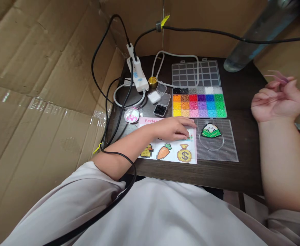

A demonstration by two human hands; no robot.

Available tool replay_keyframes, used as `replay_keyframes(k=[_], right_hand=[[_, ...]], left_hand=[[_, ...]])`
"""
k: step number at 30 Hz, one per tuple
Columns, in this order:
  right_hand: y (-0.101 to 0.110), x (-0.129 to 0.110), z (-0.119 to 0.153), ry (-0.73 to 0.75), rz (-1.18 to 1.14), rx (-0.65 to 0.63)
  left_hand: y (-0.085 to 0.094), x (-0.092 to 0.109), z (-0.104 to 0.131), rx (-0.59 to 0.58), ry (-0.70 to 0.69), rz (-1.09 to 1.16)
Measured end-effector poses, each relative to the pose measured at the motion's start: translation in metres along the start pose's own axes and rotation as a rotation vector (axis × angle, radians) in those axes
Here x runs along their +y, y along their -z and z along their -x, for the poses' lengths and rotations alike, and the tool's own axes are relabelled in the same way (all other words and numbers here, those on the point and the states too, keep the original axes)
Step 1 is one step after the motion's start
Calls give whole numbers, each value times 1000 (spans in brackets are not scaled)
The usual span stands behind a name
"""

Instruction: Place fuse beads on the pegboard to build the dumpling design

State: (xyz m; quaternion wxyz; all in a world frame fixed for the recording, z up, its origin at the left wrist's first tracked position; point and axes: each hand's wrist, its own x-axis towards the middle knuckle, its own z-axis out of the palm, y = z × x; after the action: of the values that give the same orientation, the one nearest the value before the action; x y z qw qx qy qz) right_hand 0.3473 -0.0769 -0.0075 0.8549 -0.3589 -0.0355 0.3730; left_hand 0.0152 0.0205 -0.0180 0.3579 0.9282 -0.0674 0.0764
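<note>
Resting palm down in the middle of the frame, the left hand (178, 129) is lying on the pattern sheet (174, 152), its fingers loosely extended and slightly apart, partly covering the printed designs. A carrot picture and a money bag picture are showing on the lower part of the sheet. At the right of the frame, the right hand (276, 99) is hovering in the air with its fingers curled, pinching the tweezers (281, 77), whose 2 tips are pointing left and standing apart. Just right of the sheet, the clear pegboard (229, 152) is lying on the dark surface (246, 174), carrying the bead rice ball (211, 131) near its top, with white beads above green ones inside a black outline. Above the sheet and pegboard, the bead box (199, 117) is holding 4 rows of beads sorted by colour, and its clear lid (196, 73) is lying open behind it. To the left of that box, a small box of white beads (154, 97), a small box of black beads (160, 110) and 2 loose clear lids (164, 99) are sitting close together, with a gold cup (153, 81) standing above them. A round dish (128, 112) is holding pink and white beads at the sheet's upper left. The white power strip (139, 77) is lying in the upper middle of the frame, with black cables (96, 65) looping to its left.
</note>
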Motion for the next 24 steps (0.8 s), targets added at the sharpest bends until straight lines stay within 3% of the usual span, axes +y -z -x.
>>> replay_keyframes(k=[12,18,24], right_hand=[[0,2,-1,3,21,-49],[1,5,-4,72,66,-33],[1,5,0,16,61,-55]], left_hand=[[4,2,1,14,-14,26],[8,4,1,-20,19,36],[12,10,1,-33,31,20]])
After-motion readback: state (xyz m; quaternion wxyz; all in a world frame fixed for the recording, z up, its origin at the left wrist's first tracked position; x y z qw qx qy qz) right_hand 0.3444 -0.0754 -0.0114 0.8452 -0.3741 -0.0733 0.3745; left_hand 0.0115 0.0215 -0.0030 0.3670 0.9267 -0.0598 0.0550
